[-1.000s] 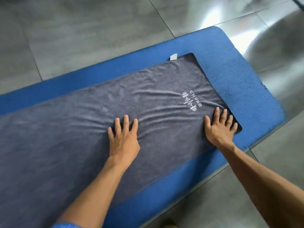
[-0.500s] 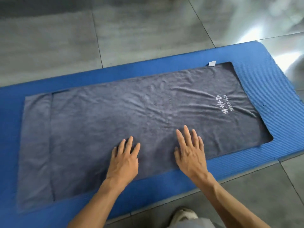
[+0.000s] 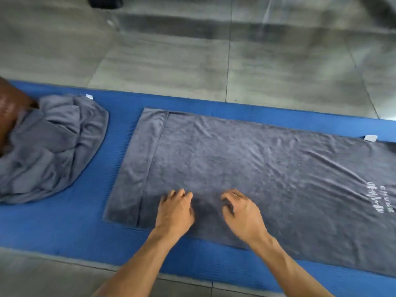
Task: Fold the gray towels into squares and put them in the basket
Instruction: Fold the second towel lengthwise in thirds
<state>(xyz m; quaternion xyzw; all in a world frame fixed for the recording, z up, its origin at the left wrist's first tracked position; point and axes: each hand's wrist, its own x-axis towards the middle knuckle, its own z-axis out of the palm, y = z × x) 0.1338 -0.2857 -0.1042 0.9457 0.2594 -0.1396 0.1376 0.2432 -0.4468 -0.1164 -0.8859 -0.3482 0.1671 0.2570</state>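
A long gray towel (image 3: 267, 168) lies spread flat on a blue mat (image 3: 64, 230). It has a white logo near its right end and a white tag on its far edge. Its left end shows a narrow strip of a lower layer sticking out. My left hand (image 3: 175, 211) and my right hand (image 3: 242, 213) rest side by side on the towel's near edge, left of its middle. Their fingers are bent, with the tips on the cloth, and no cloth is lifted. A second gray towel (image 3: 53, 144) lies crumpled on the mat at the left.
A brown woven object (image 3: 9, 108), perhaps the basket, sits at the left edge, partly under the crumpled towel. Gray floor tiles (image 3: 192, 61) surround the mat. A dark object (image 3: 105, 2) lies at the top edge.
The view has swung left, bringing the towel's left end and the crumpled towel into sight. Both hands slid left along the near edge, and their flat fingers have curled.
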